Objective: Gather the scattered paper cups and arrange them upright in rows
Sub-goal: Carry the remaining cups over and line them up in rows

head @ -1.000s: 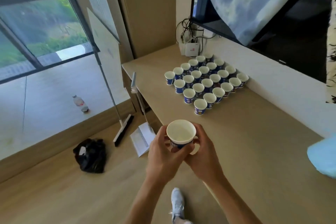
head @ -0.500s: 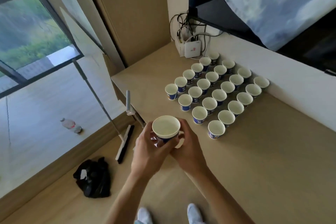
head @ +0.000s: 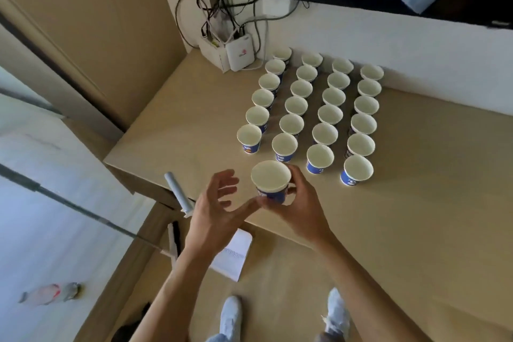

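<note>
A blue-and-white paper cup (head: 271, 180) is upright in my right hand (head: 298, 207), just above the wooden counter (head: 416, 203) near its front edge. My left hand (head: 215, 211) is beside the cup on its left, fingers spread, thumb tip near the cup's base. Beyond it, several matching cups (head: 322, 108) stand upright in four rows that run toward the wall. The held cup is in front of the second row from the left, close to that row's nearest cup (head: 284, 147).
A white router (head: 240, 54) and tangled cables sit at the back left corner of the counter. A grey broom handle (head: 179, 194) leans at the counter's left edge. A dark screen hangs above the wall. On the floor lie a notepad (head: 233, 255) and a bottle (head: 50, 293).
The cup has travelled forward to the near end of the rows. My left hand has come off the cup and spread its fingers; my right hand keeps hold. The view has moved closer.
</note>
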The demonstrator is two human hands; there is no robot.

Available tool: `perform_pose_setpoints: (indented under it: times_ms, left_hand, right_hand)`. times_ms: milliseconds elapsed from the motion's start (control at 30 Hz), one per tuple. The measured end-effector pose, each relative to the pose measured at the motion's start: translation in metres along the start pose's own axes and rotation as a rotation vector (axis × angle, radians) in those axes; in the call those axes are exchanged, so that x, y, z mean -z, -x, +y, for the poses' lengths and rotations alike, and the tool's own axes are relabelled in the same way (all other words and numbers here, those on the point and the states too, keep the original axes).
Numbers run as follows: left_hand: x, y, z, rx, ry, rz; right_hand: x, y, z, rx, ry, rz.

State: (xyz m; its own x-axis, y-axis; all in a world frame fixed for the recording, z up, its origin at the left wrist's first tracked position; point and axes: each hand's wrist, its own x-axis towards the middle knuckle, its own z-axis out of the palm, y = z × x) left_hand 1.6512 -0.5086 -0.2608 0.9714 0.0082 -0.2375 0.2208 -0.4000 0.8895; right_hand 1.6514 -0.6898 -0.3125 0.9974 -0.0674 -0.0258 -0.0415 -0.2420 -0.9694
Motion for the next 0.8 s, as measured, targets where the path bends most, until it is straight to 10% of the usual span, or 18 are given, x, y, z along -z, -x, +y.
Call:
perform_pose_setpoints:
  times_ms: [800]
  left_hand:
    - [-0.032, -0.076, -0.156, -0.045, 0.333, 0.185]
  right_hand:
    - [-0.130, -0.100, 0.134, 0.026, 0.074, 0.335]
